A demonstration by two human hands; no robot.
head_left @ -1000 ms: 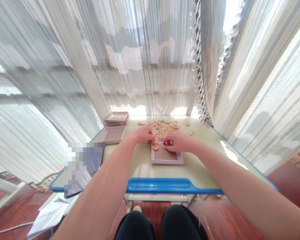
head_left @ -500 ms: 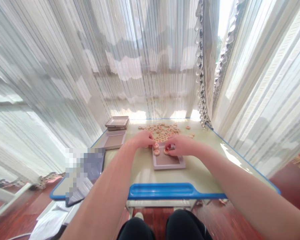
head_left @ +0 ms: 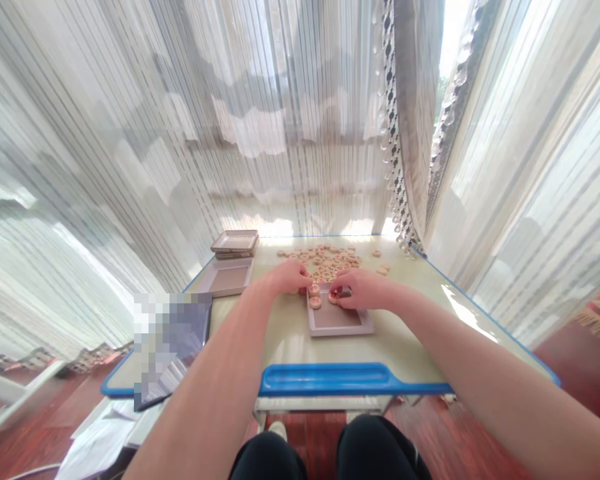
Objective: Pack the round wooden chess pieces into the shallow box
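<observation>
A shallow grey tray (head_left: 340, 323) lies on the pale table in front of me. Two round wooden pieces (head_left: 314, 296) with red marks sit in its far left corner. My right hand (head_left: 364, 290) rests over the tray's far edge, fingers pinched on another round piece (head_left: 334, 297) inside the tray. My left hand (head_left: 289, 276) is curled just left of the tray's far corner, its fingertips near the pieces; what it holds, if anything, is hidden. A scatter of several more wooden pieces (head_left: 330, 259) lies on the table beyond both hands.
An open grey tray (head_left: 229, 277) and a stack of trays (head_left: 235, 243) stand at the far left. A dark tablet-like object (head_left: 173, 347) lies at the near left. The table has a blue rim (head_left: 340, 379). Sheer curtains (head_left: 280, 120) hang close on all sides.
The camera shifted slightly. My right hand has lowered its piece from the tray's far edge into the tray beside the others. My left hand has stayed at the corner.
</observation>
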